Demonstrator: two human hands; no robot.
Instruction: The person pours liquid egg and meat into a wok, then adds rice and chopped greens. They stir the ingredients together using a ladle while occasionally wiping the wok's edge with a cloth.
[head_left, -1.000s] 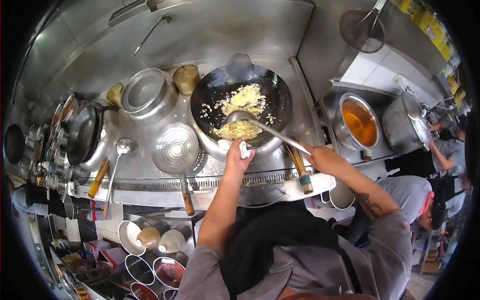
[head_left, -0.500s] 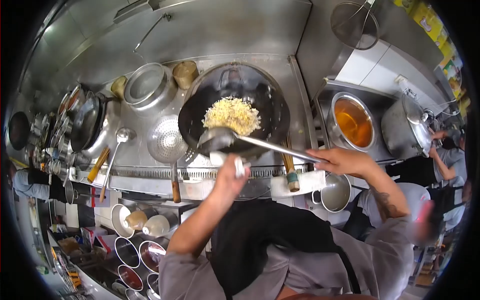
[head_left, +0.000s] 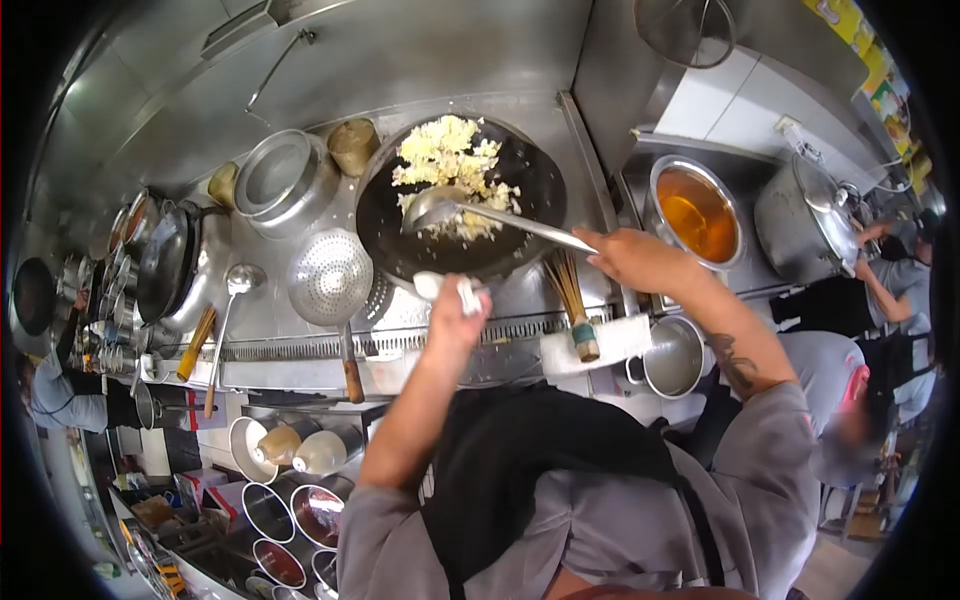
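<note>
A black wok (head_left: 395, 240) sits on the stove, tipped away from me. Yellow-and-white fried rice or egg (head_left: 455, 150) spreads up its far wall in loose clumps. My right hand (head_left: 640, 262) is closed round the handle of a metal ladle (head_left: 440, 208), whose bowl is in the wok against the food. At the wok's near rim, my left hand (head_left: 458, 315) is closed on a folded white cloth (head_left: 430, 286); the grip on the rim beneath it is partly hidden.
A perforated skimmer (head_left: 330, 275) and another ladle (head_left: 243, 280) lie left of the wok. A bamboo brush (head_left: 575, 310) is near the front edge. On the right stand a bowl of amber liquid (head_left: 697, 212) and a lidded pot (head_left: 800, 225). Other people work at both sides.
The wok has tilted away from me, and the food has gone from a mound in its middle up the far side. The ladle has moved forward with my right hand.
</note>
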